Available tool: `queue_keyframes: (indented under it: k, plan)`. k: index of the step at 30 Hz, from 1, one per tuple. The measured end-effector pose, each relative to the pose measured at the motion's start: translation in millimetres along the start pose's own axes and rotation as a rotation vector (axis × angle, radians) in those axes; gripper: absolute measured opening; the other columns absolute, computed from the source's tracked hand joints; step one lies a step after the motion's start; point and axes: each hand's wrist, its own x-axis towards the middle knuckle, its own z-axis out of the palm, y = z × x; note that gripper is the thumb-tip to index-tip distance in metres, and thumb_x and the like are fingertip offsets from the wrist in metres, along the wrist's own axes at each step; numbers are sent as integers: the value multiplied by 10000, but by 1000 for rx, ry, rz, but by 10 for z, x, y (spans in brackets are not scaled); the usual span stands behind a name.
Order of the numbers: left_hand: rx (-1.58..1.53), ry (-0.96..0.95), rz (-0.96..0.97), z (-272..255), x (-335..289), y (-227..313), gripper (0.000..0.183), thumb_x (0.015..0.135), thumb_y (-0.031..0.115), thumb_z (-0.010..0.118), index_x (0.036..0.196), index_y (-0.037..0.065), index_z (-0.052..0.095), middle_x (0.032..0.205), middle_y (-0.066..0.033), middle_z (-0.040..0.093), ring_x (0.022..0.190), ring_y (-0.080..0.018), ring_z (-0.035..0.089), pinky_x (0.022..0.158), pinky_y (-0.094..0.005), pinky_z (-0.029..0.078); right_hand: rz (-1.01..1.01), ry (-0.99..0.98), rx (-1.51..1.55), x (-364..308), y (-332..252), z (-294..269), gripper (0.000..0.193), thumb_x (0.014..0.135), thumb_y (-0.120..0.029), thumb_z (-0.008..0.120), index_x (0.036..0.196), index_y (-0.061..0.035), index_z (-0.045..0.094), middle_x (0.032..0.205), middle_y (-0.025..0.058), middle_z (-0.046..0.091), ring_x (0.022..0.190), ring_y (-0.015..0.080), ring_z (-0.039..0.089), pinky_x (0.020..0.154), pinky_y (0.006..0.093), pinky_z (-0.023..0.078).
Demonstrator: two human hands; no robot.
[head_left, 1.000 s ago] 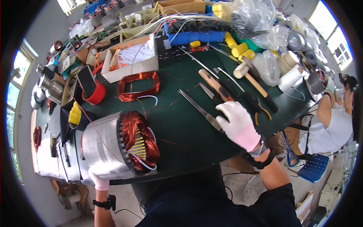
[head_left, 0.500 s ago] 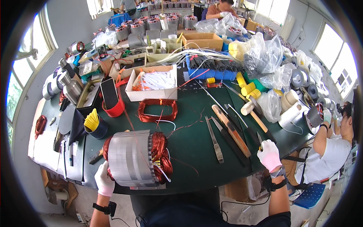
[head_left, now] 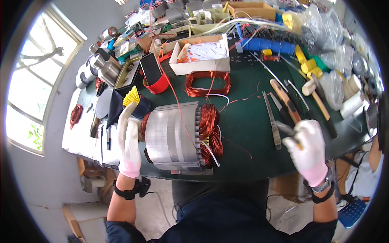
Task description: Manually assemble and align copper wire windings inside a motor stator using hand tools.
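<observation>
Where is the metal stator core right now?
In the head view, the stator core sits left of centre near the table's front edge, just right of the left hand and below the tied copper coil.

Looks down and ahead from the head, fisheye-wide, close above left hand [head_left: 130, 139] and right hand [head_left: 308, 149], across the surface [head_left: 247, 125].

Gloved left hand [head_left: 129, 141] points forward, fingers [head_left: 122, 127] extended; gloved right hand [head_left: 308, 148] is curled, its fingertips seemingly bent inward, though blurred.
</observation>
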Motion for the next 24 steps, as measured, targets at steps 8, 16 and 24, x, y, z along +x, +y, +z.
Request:
queue_keyframes:
  k: [8,16,24]
  plan:
    - [328,-19,172,223,-73,74,481,1132,218,354,1496,-51,517,1433,-165,593,1320,-227,553,1166,-363,400,-268,-317,58,283,-462,875,117,823,-160,733,785,-52,709,913,72,595,888,249,584,744,383,474]
    - [605,0,334,187,-111,-62,533,1123,292,374,1492,-77,485,1398,-205,585,1272,-266,602,1129,-401,482,-262,-395,-44,326,-611,1071,120,765,-157,696,788,-44,728,922,107,592,875,256,556,725,376,428]
    - [-90,9,-64,156,-84,-108,610,1097,358,406,1539,-62,426,1444,-198,548,1303,-257,588,1131,-384,489,-105,-351,43,334,-665,1110,155,825,-129,697,803,25,687,936,126,596,812,263,535,655,372,455]
